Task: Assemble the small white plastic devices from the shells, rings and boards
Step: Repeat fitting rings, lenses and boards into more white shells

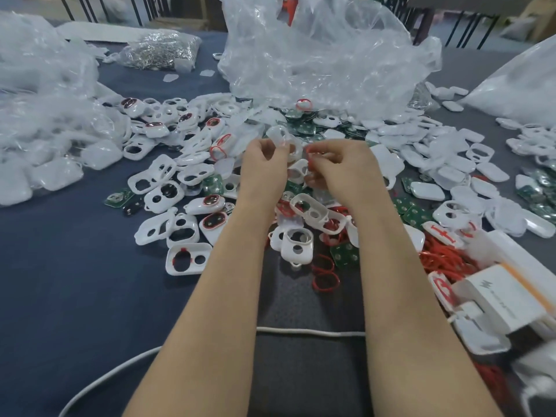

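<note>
At frame centre my left hand (pixel 264 164) is gripping a light, stiff-looking white plastic shell (pixel 284 139) by its rim; my right hand (pixel 340 167) is pinching a thin red ring (pixel 311 153), likely soft and stretchy.

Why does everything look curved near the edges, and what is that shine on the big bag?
Head view: the wide-angle lens bows the table toward the corners; light glints off the crinkled clear bag; the left hand holding a white shell and the right hand pinching a red ring look soft; the white box at lower right is blurred.
</note>
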